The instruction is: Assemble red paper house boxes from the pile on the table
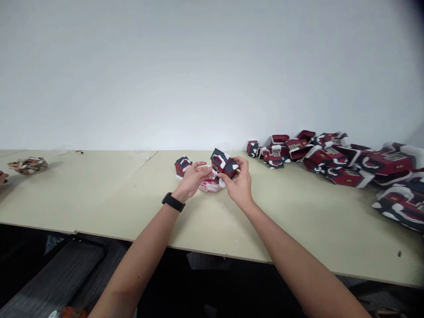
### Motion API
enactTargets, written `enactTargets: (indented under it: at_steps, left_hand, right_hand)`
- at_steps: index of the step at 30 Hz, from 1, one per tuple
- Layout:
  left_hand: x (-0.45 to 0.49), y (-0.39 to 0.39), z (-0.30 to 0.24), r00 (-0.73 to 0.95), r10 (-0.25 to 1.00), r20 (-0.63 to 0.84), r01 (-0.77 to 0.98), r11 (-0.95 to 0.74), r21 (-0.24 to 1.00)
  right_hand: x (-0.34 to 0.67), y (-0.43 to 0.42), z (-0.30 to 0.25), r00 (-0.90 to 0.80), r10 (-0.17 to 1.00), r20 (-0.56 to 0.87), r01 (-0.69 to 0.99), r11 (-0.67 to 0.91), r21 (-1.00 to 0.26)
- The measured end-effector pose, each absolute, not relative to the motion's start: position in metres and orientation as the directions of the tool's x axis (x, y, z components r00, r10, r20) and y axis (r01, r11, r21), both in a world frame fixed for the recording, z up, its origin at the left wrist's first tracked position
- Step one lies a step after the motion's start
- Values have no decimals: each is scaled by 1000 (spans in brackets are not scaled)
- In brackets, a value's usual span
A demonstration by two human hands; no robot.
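Note:
Above the table, my right hand [239, 183] grips a small red toy house [222, 162] with a dark roof and white snow trim. My left hand [193, 180], with a black watch on the wrist, pinches a small red-and-white striped piece [214, 172] against the front of that house. Just below both hands sits a round clear container [210, 186] of red-and-white striped pieces. Another red house [183, 167] stands behind my left hand, partly covered by its fingers.
A heap of similar red houses [327, 154] lies along the wall on the right of the table [109, 198]. At the far left is a patterned basket-like bowl [29, 165], with part of another person's hand [2, 177] at the picture's edge.

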State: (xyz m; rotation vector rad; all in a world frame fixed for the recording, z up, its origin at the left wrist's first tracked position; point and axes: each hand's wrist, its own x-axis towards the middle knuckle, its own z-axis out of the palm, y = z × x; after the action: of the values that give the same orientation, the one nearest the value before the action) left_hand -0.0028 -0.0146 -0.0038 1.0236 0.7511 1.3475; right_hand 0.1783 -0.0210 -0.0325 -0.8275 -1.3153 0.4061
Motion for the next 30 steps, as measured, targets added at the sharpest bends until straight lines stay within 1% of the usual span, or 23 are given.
enactTargets:
  at_steps: [17,22,27,30]
  left_hand:
    - [0,-15,-5,106,987,125,-401,-73,913]
    - [1,-16,-5,99,989,109,-422,-57,905]
    - [3,-17,-5,126,990,59,-475,8,880]
    - [6,-17,-7,100,993,56,-455,-4,890]
  right_hand:
    - [177,-27,-31,181,651,737,278,685,-674]
    - [178,-27,-30,161,629,761,312,698,-644]
    - [178,-28,-30,154,631,760,310,700,-644]
    - [178,-29,-29,150,634,759,313,697,-645]
